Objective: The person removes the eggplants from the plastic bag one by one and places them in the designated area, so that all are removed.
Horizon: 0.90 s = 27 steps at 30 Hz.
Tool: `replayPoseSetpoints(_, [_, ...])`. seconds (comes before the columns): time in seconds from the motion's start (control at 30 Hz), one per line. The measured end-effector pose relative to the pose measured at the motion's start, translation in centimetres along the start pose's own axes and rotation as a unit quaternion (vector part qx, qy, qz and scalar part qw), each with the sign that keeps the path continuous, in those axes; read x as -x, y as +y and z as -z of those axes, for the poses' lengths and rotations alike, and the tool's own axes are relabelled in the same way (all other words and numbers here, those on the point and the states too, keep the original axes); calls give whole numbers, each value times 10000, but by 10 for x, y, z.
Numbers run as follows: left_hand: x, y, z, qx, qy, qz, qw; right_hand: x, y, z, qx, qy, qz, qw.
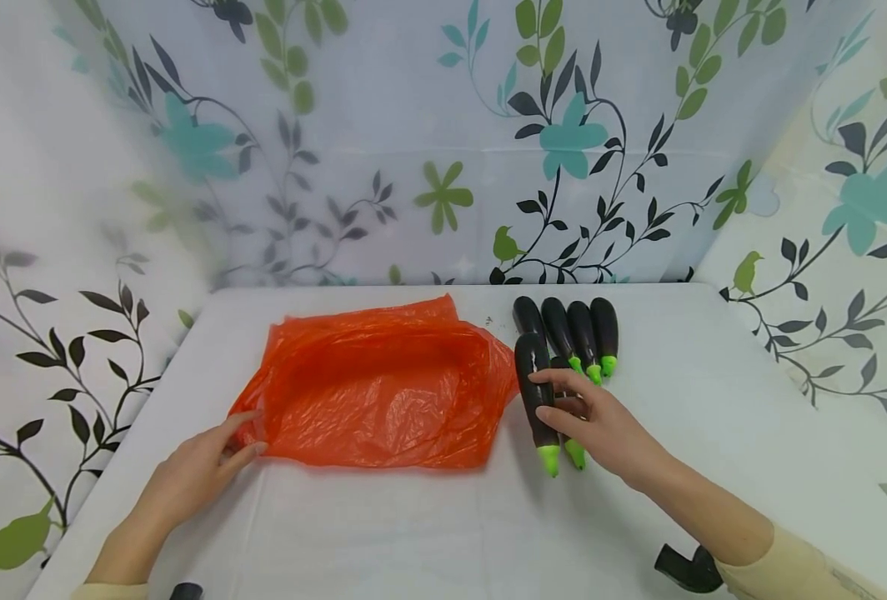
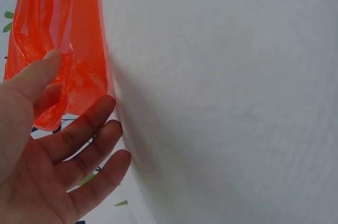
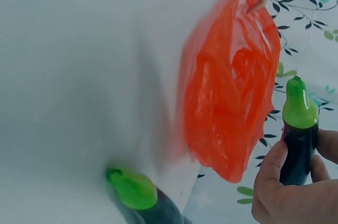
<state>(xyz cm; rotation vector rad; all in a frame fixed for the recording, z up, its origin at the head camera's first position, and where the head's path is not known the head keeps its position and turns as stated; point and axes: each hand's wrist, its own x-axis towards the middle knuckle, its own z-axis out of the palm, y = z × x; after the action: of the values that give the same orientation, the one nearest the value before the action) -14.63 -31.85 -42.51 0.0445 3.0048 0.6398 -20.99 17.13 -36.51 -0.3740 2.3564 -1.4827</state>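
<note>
A red plastic bag [image 1: 383,408] lies spread on the white table, its mouth gaping. My left hand [image 1: 192,471] pinches the bag's left edge between thumb and index finger, the other fingers loosely bent below. In my right hand [image 1: 601,425], thumb and fingers grip a dark eggplant [image 1: 531,358] with a bright green stem end, held tilted just right of the bag. The right wrist view shows this eggplant [image 3: 299,152] raised, green end up. Partly hidden beneath that hand is another eggplant [image 1: 574,454]. Several more eggplants [image 1: 603,325] lie side by side behind it.
The white table [image 1: 368,533] reaches back to a hanging cloth [image 1: 383,125] with leaf and flower prints. A black bent, tube-like object [image 1: 687,571] lies by the right sleeve. Another small black object [image 1: 186,592] shows at the lower left edge.
</note>
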Motion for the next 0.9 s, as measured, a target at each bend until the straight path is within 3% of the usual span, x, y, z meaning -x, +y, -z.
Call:
replayPoseSetpoints(0.6, [-2, 1, 1, -38, -216, 173, 9996, 18, 11, 18, -76, 621, 168, 9979])
replayPoseSetpoints(0.9, [-1, -1, 1, -49, 18, -89, 9999, 22, 20, 25, 181, 773, 162, 9967])
